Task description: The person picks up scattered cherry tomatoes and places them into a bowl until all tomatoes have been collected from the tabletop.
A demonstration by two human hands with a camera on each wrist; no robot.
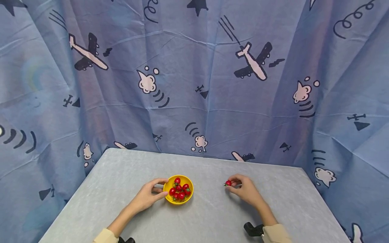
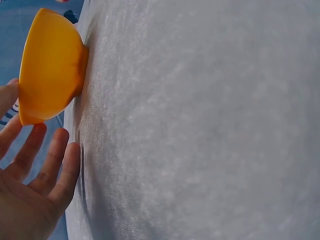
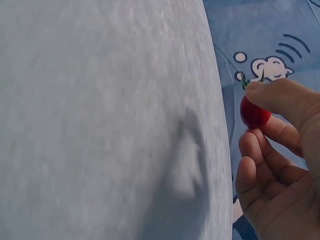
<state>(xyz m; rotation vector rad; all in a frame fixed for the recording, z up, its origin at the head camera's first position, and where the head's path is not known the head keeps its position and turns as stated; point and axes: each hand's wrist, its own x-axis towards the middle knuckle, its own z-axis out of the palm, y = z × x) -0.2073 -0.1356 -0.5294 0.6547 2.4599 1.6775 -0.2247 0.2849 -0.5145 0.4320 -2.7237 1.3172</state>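
A small yellow bowl [image 1: 191, 195] stands upright on the table, with several red cherry tomatoes [image 1: 181, 195] in it. My left hand [image 1: 148, 194] holds the bowl's left side, thumb and index finger at the rim. In the left wrist view the outside of the bowl [image 2: 52, 65] shows, and the other fingers [image 2: 52, 162] spread close below it. To the right of the bowl, my right hand [image 1: 246, 190] pinches one cherry tomato [image 1: 228, 183] between thumb and fingers. The right wrist view has this tomato [image 3: 254, 113] raised off the table, green stem leaves on it.
A light grey cloth-like surface covers the table [image 1: 209, 216]. Behind it and at both sides hangs a blue curtain [image 1: 182, 84] printed with planes and clouds. Black wrist mounts [image 1: 253, 229] sit near the beige sleeves [image 1: 275, 233].
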